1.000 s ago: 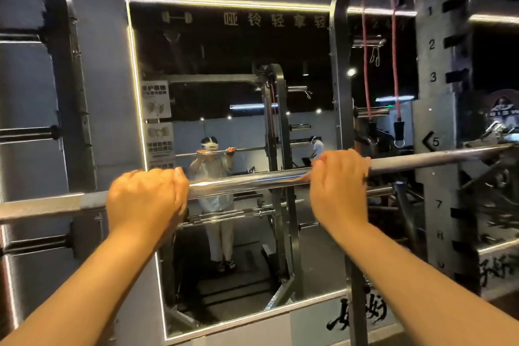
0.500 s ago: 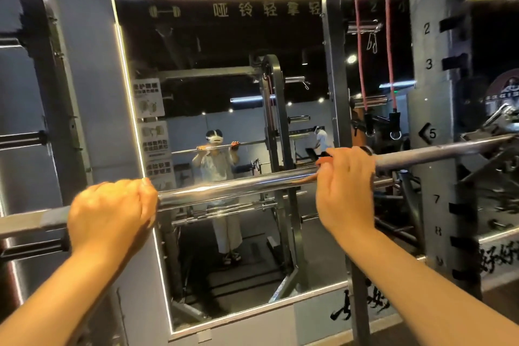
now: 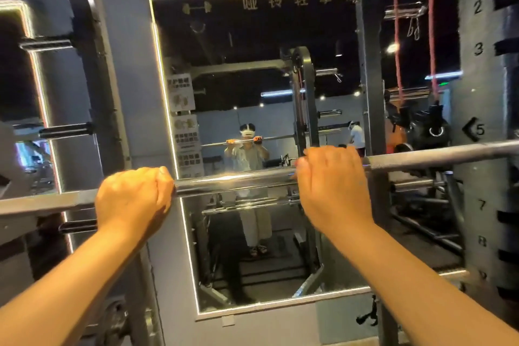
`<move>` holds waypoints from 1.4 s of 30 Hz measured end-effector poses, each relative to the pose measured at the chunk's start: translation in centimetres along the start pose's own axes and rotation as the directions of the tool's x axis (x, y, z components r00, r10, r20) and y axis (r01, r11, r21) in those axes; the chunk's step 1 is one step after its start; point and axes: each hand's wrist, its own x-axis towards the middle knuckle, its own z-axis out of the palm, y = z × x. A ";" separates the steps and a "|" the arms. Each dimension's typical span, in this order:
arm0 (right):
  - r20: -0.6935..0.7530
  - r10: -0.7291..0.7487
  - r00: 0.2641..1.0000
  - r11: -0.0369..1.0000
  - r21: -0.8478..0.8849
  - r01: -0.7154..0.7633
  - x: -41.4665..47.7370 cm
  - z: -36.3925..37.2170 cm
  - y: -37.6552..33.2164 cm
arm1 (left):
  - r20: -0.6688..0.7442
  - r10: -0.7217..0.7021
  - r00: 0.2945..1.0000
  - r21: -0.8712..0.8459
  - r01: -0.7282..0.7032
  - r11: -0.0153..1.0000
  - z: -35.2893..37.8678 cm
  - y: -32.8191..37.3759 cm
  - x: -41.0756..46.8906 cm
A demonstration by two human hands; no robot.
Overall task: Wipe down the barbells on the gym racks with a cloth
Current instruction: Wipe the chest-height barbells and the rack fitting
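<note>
The barbell (image 3: 233,181) lies across the rack, from the left edge to the numbered post (image 3: 480,87) at the right edge, and its right end is a little higher. The left hand (image 3: 134,199) grasps the bar from above with its fingers curled round it. The right hand (image 3: 334,185) grasps it the same way, further right. Behind the bar a mirror (image 3: 252,50) shows the person holding it.

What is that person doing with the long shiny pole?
A person stands at a gym rack, facing a wall mirror. Their left hand and right hand are both curled over a long steel barbell, with its shiny middle between the hands. No cloth shows in either hand.
</note>
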 end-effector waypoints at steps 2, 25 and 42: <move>0.064 -0.176 0.982 0.984 0.049 0.173 -0.6 0.9 -3.0 | 0.041 0.004 0.999 0.007 -0.004 1.000 -0.4 0.1 0.0; 0.233 -0.374 0.898 0.927 0.110 0.357 1.4 1.2 -6.6 | 0.365 0.165 0.916 -0.096 -0.139 0.986 -4.4 -0.5 0.7; 0.264 -0.343 0.902 0.923 -0.082 0.375 0.7 3.6 -15.2 | -0.017 0.108 0.994 -0.085 -0.109 0.990 0.0 -4.1 -1.1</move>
